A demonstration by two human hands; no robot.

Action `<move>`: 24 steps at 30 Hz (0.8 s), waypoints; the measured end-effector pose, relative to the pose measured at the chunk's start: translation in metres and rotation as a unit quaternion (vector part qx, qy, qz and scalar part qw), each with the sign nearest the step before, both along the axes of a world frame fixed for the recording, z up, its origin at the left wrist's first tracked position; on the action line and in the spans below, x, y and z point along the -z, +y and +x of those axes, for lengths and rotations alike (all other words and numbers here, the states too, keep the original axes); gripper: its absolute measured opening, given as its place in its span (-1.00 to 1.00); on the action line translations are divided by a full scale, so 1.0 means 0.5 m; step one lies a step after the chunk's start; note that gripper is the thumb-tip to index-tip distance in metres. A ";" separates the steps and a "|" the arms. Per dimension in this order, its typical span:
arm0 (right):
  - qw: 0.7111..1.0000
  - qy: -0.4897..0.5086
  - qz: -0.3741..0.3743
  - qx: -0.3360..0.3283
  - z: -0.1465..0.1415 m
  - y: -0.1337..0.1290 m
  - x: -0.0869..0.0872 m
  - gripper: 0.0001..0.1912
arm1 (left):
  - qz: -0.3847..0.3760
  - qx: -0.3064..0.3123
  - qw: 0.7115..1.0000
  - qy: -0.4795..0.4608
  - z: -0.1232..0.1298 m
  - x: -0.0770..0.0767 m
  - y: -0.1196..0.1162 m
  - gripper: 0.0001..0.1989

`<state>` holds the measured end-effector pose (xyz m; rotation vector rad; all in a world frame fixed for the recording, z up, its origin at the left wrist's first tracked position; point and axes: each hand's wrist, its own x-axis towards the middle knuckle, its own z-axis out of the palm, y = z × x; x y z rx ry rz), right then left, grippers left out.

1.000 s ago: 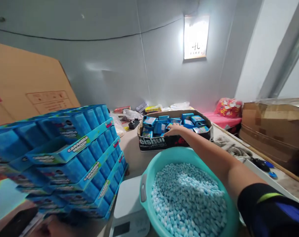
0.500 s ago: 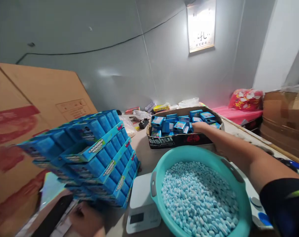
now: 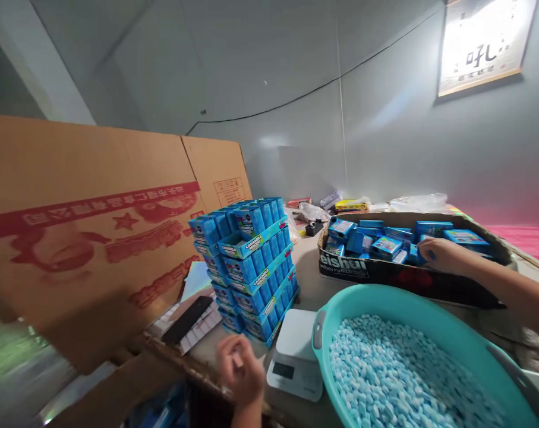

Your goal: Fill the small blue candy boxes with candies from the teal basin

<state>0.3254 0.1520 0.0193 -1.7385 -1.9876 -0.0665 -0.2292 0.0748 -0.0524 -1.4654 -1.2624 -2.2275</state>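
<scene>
My left hand (image 3: 241, 368) is raised just in front of the stack of blue display trays (image 3: 251, 267), beside the digital scale (image 3: 296, 356). Its fingers are curled in, and no item shows in them. My right hand (image 3: 445, 257) reaches into the black carton (image 3: 344, 266). Its fingers are pinched at a small blue candy box (image 3: 414, 254), partly covered by the hand. More blue candy boxes (image 3: 387, 246) lie jumbled around it. Below my right arm sits a teal basin (image 3: 362, 294) of light blue candies (image 3: 385, 368).
A large brown cardboard box (image 3: 95, 238) stands along the left. A dark bar-shaped object (image 3: 189, 319) lies on papers at the table edge. Below that edge is an open carton with blue items (image 3: 162, 410). Plastic bags (image 3: 416, 203) lie by the wall.
The view has swung left, so the stack and basin appear further right. My left hand has come away from beside the stack's base to in front of it. My right hand stays in the carton.
</scene>
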 end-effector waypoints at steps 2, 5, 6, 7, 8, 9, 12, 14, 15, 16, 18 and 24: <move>0.998 -0.027 -0.040 -0.032 -0.003 0.002 0.004 -0.63 | -0.006 0.057 0.996 0.067 0.070 -0.006 -0.031 -0.93; 0.999 0.017 0.027 0.009 -0.029 -0.034 -0.030 -0.67 | -0.062 0.185 0.963 0.187 0.171 -0.031 -0.058 -0.93; 0.996 0.055 0.070 0.013 -0.044 -0.056 -0.049 -0.66 | -0.097 0.219 0.949 0.207 0.198 -0.044 -0.061 -0.90; 0.987 0.104 0.121 0.016 -0.062 -0.082 -0.070 -0.65 | -0.130 0.250 0.936 0.212 0.221 -0.057 -0.060 -0.74; 0.972 0.163 0.169 0.016 -0.084 -0.109 -0.091 -0.65 | -0.157 0.276 0.926 0.202 0.240 -0.070 -0.055 -0.49; 0.953 0.232 0.195 0.015 -0.110 -0.136 -0.110 -0.63 | -0.177 0.300 0.917 0.193 0.257 -0.083 -0.046 -0.26; 0.848 0.521 0.096 -0.031 -0.207 -0.205 -0.139 -0.53 | -0.226 0.366 0.884 0.183 0.302 -0.119 -0.012 0.09; 0.739 0.666 -0.022 -0.095 -0.279 -0.240 -0.129 -0.50 | -0.232 0.404 0.863 0.197 0.330 -0.140 0.001 0.14; 0.695 0.705 -0.069 -0.122 -0.312 -0.254 -0.116 -0.50 | -0.234 0.422 0.851 0.206 0.342 -0.148 0.001 0.13; 0.660 0.731 -0.107 -0.136 -0.341 -0.265 -0.098 -0.50 | -0.235 0.439 0.840 0.215 0.352 -0.155 -0.001 0.09; 0.624 0.752 -0.169 -0.131 -0.379 -0.274 -0.056 -0.53 | -0.239 0.458 0.823 0.235 0.361 -0.162 -0.008 -0.03; 0.877 0.397 -0.272 -0.013 -0.344 -0.238 0.033 -0.70 | -0.293 0.436 0.831 0.182 0.335 -0.136 -0.008 -0.14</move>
